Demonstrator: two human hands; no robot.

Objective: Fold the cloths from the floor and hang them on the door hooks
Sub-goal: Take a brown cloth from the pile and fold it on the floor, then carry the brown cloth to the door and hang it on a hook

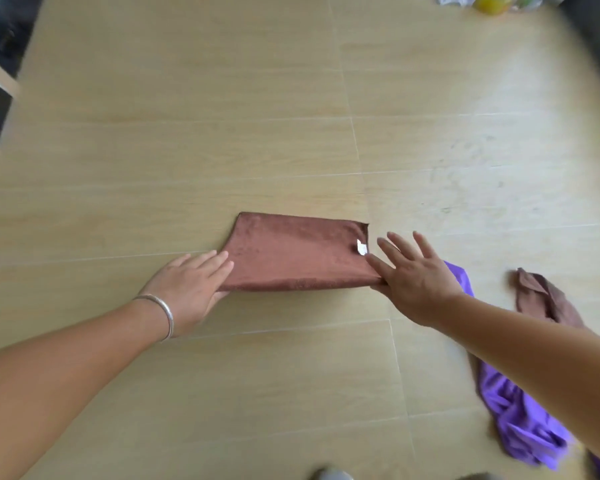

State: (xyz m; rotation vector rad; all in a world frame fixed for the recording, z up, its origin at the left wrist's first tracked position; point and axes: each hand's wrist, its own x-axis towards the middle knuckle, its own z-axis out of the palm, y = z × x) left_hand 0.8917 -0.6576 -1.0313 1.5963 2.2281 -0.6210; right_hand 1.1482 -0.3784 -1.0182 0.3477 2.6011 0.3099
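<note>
Brown cloth (297,252), plush folded rectangle, flat on wood-grain floor (187,133)

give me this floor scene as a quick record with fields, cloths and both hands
surface: pale wood-look floor
folded cloth: brown cloth, flat rectangle with white tag
left hand: fingers straight, at the cloth's left end
right hand: fingers spread, at the right end
unfolded: purple cloth, crumpled, partly under the right arm
also unfolded: second brown cloth, bunched at right
door hooks: not in view
</note>
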